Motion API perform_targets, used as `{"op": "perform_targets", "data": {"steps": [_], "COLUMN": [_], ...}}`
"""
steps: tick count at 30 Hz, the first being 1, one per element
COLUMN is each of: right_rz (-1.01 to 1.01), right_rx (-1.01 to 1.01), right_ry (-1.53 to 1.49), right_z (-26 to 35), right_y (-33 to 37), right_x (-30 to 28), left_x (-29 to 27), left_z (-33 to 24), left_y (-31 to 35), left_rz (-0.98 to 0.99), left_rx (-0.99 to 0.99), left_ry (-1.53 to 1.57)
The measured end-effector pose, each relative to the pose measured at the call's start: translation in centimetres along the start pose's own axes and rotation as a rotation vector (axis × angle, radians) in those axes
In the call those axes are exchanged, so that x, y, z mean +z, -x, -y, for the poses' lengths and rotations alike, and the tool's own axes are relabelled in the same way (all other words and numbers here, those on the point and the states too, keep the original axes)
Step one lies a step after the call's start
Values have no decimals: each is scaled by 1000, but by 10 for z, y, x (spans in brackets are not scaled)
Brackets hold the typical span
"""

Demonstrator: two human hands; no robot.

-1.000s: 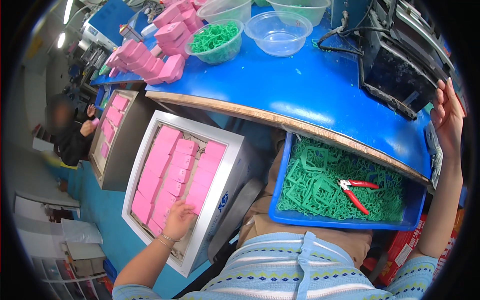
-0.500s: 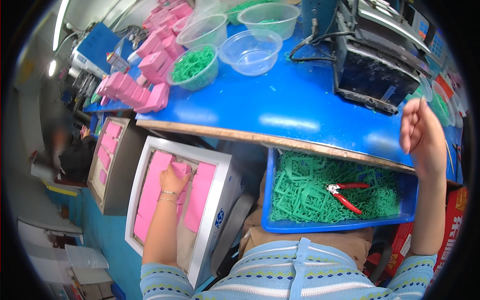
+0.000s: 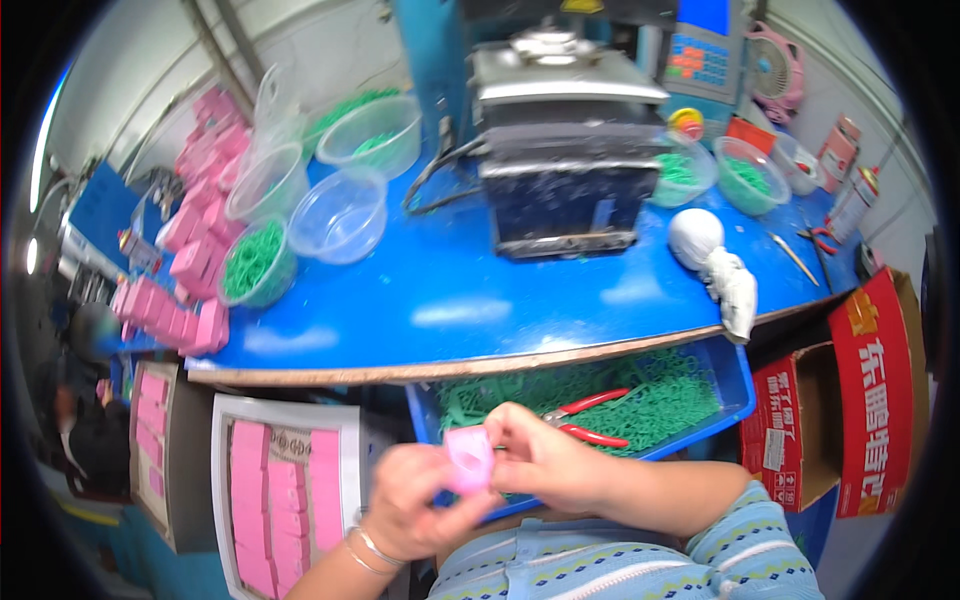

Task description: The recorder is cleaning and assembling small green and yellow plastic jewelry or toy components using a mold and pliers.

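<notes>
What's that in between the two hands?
In the head view, a small pink piece is between the left hand and the right hand, with fingers of both hands on it.

A blue table (image 3: pixel 440 325) with a wooden edge (image 3: pixel 450 369) spans the middle; pale wall (image 3: pixel 330 45) far, light strip (image 3: pixel 46 140) far left, teal floor (image 3: pixel 185 575) near left.

Scene mostly bright; light tube (image 3: pixel 47 140) at 10 o'clock. White glare patches on blue desk (image 3: pixel 545 305), centre toward 3 o'clock. Dim around 8 o'clock. Left hand (image 3: pixel 410 492), right hand (image 3: pixel 555 465), pink block (image 3: pixel 468 458) blurred. Fisheye bends edges; corners black.
</notes>
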State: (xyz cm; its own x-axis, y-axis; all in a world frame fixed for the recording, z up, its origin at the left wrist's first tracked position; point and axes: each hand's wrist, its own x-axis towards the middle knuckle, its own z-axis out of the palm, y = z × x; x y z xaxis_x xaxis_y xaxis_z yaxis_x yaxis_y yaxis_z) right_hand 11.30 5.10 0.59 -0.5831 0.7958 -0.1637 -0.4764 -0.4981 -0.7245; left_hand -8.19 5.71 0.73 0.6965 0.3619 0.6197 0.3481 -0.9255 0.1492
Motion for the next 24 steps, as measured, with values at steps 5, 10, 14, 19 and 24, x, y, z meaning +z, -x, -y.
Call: {"op": "perform_targets", "data": {"steps": [5, 10, 14, 19, 24], "right_rz": [-141, -127, -99, -157, -111], "right_rx": [-311, -482, -324, -488, -397], "right_ry": [618, 1007, 1417, 738, 311], "right_z": [-16, -3, 28, 16, 13], "right_y": [15, 32, 50, 45, 49], "right_x": [4, -13, -5, -8, -9], "left_x": [21, 24, 23, 24, 43], "left_z": [-32, -50, -48, -51, -35], "left_y": [-36, -53, -58, -79, -73], "left_rz": [-75, -102, -37, -169, -342], "left_rx": [-441, -604, -578, -950, -920], "left_ry": [414, 851, 1070, 1575, 1843]}}
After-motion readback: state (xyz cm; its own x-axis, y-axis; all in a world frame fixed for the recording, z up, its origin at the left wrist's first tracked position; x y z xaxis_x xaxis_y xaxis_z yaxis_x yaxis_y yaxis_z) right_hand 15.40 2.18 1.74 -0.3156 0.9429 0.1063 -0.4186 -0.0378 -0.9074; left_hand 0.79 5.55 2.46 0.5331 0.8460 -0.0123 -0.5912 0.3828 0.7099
